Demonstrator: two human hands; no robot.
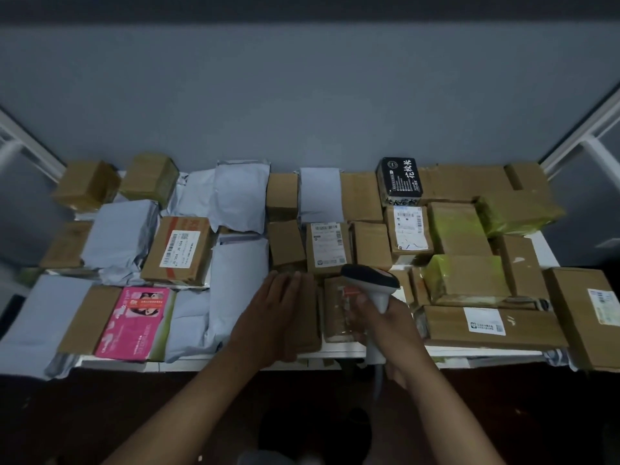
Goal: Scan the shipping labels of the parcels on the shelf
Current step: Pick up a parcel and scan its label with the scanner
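On the white shelf [342,354], the left hand [280,317] lies flat on a brown parcel [307,333] beside the right hand [391,330] gripping a scanner [370,280], seemingly aimed at the labelled box [327,247] behind.

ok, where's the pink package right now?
Head view: the pink package lies in the front row on the shelf's left side, between a brown cardboard box on its left and a grey poly mailer on its right.
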